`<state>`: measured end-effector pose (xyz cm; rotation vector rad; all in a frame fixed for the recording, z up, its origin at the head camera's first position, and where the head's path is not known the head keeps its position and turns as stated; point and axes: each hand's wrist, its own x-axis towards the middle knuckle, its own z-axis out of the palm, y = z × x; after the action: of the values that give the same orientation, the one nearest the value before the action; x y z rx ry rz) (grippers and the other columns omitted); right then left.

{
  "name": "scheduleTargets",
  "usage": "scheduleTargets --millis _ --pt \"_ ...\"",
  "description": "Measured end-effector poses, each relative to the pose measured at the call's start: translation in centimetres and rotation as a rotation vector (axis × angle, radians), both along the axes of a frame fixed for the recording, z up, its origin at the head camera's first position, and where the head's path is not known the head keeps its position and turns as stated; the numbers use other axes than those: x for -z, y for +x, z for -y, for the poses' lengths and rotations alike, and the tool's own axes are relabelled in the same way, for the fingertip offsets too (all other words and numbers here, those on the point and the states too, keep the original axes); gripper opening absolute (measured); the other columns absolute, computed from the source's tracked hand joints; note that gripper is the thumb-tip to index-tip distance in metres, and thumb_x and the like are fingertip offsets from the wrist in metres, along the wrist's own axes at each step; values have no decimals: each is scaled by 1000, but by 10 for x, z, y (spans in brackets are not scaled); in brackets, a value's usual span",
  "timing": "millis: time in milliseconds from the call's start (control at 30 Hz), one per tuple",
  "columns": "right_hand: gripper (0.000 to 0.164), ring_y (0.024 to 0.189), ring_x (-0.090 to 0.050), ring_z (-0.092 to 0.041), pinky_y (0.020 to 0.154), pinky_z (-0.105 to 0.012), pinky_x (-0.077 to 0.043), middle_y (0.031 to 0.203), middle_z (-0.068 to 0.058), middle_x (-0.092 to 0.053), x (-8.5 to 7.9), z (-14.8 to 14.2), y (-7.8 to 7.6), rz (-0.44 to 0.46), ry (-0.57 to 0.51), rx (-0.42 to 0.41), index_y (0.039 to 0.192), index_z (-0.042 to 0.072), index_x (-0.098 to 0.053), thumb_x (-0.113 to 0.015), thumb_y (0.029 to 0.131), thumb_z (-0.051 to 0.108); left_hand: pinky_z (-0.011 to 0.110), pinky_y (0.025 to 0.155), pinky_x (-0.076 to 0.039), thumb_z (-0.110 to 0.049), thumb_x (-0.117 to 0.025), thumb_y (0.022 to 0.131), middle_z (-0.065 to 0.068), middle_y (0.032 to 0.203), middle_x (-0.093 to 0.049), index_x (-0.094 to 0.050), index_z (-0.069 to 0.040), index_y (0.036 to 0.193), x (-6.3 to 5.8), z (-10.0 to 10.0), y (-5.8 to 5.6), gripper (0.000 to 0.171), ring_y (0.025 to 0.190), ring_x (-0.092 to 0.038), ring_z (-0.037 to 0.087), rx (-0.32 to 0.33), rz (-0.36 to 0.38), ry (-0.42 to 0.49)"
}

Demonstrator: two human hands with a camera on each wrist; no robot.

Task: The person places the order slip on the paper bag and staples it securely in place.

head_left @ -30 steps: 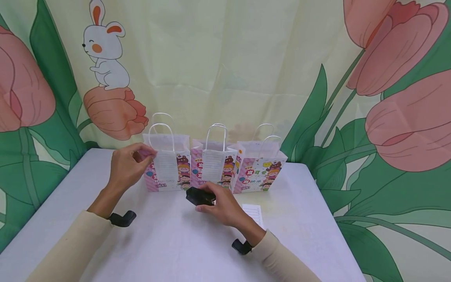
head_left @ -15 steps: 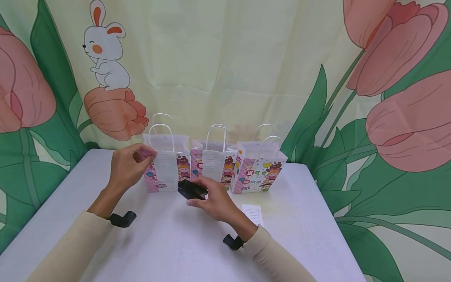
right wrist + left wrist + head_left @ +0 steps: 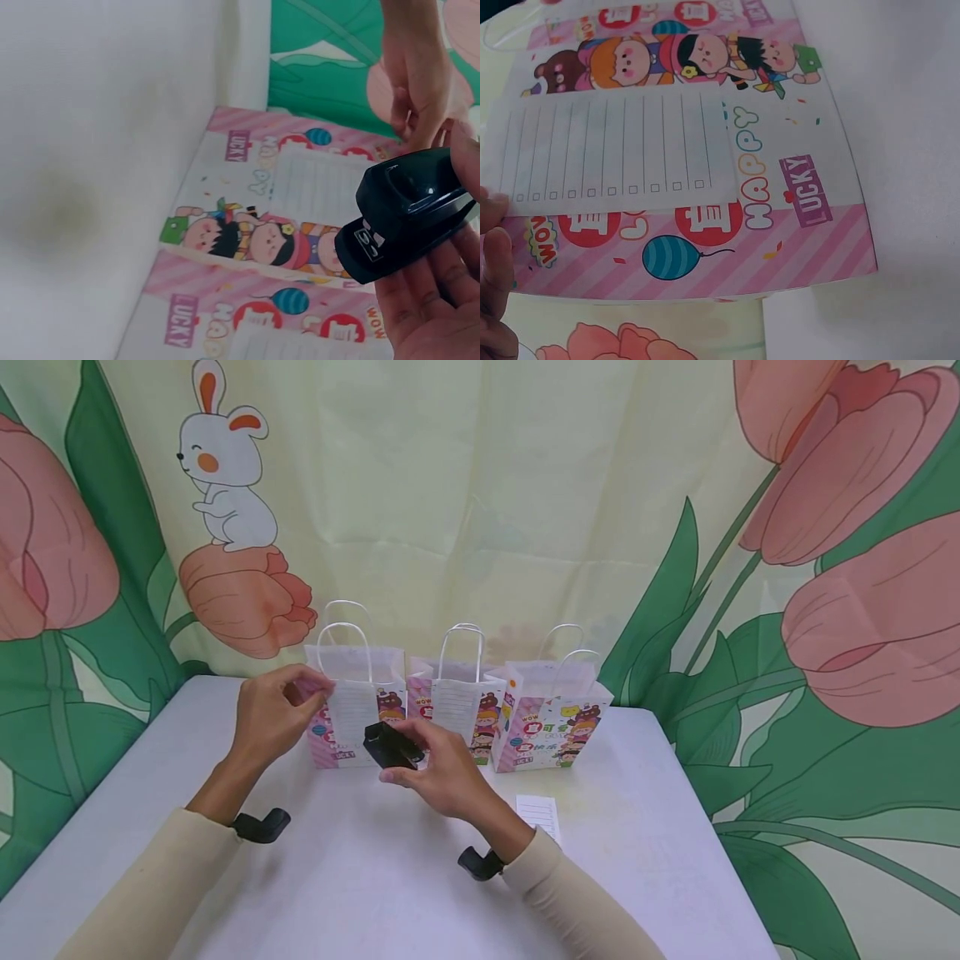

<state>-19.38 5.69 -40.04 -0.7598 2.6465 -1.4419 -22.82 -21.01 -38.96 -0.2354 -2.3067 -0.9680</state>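
Observation:
The left paper gift bag (image 3: 392, 727), with cartoon figures and looped handles, stands upright on the table. A lined paper slip with small checkboxes (image 3: 615, 150) lies flat against its front. My left hand (image 3: 270, 714) pinches the slip's upper left corner at the bag's top edge. My right hand (image 3: 442, 768) grips a black stapler (image 3: 412, 202) between thumb and fingers. In the head view the stapler's nose overlaps the lower right of that slip. From the right wrist view, the stapler's jaws stand apart, pointing towards the bags.
A matching middle bag (image 3: 487, 722) bears a similar slip (image 3: 453, 703) on its front. The right bag (image 3: 551, 727) shows no slip. Another lined slip (image 3: 537, 812) lies on the white-covered table (image 3: 337, 877), partly behind the right forearm. A printed curtain (image 3: 547, 510) hangs behind.
My right hand has carried the stapler left and upward, from the middle bag's front towards the left bag. My left hand stays in place on the slip.

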Motion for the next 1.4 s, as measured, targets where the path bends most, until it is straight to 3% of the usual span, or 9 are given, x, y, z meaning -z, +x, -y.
scheduleTargets --millis 300,700,900,1133,1400 --pt "58 125 -69 -16 107 -35 -56 137 1 -71 -13 9 -6 -30 -73 -12 138 23 -61 -88 87 23 21 57 -49 -15 -84 91 10 81 -78 -82 -10 102 -1 0 1 12 61 -59 18 1 -1 6" --pt "60 123 -70 -15 107 -36 -57 131 -3 -72 -24 22 -18 -119 -184 -46 139 17 -58 -87 86 17 20 58 -50 -14 -84 91 11 83 -79 -82 -9 103 0 1 0 14 62 -60 20 4 -4 1" --pt "56 119 -71 -14 108 -29 -55 128 -5 -71 -28 29 -27 -143 -265 -65 135 12 -59 -87 87 12 21 57 -51 -12 -84 90 11 83 -78 -81 -8 103 0 2 -1 13 61 -60 21 8 -10 -6" --pt "54 114 -69 -13 105 -45 -58 127 -9 -72 -32 35 -35 -110 -370 -82 134 11 -58 -85 88 7 21 56 -50 -13 -84 91 11 83 -78 -82 -8 103 -2 2 0 13 61 -60 21 16 -6 -2" --pt "54 120 -70 -21 105 -47 -58 132 -14 -70 -35 42 -42 -79 -437 -92 136 9 -57 -84 89 5 21 56 -50 -13 -84 90 11 82 -78 -82 -8 103 -2 2 0 14 61 -59 22 22 2 5"
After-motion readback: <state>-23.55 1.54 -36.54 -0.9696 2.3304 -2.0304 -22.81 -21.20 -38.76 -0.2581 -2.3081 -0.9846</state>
